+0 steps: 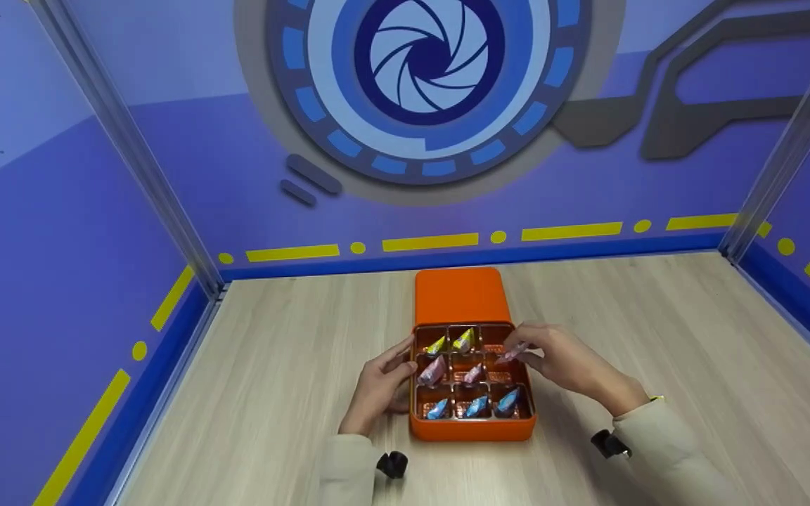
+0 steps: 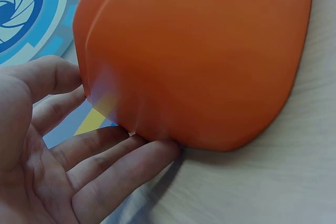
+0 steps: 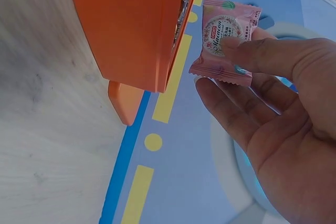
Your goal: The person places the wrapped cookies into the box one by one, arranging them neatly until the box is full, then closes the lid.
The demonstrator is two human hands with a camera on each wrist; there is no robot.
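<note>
An orange box [image 1: 473, 430] with a clear divided insert stands on the table. My right hand [image 1: 563, 357] pinches a pink wrapped candy [image 3: 223, 40] between thumb and fingers, above the box's right column near the middle row. The left hand [image 1: 380, 383] rests against the box's left side, thumb at the rim and fingertips on the outer wall. Yellow wrapped candies [image 1: 464, 340] sit in the back row's left and middle compartments. Pink ones [image 1: 433, 370] occupy the middle row's left and middle compartments. In the front row, each of three compartments has a blue wrapped candy [image 1: 476, 405].
Directly behind the box lies an orange lid [image 1: 460, 295]. The pale wooden table [image 1: 292, 337] extends to both sides. Blue and purple printed panels [image 1: 187, 147] enclose it at the back and sides, joined by metal corner posts [image 1: 131, 140].
</note>
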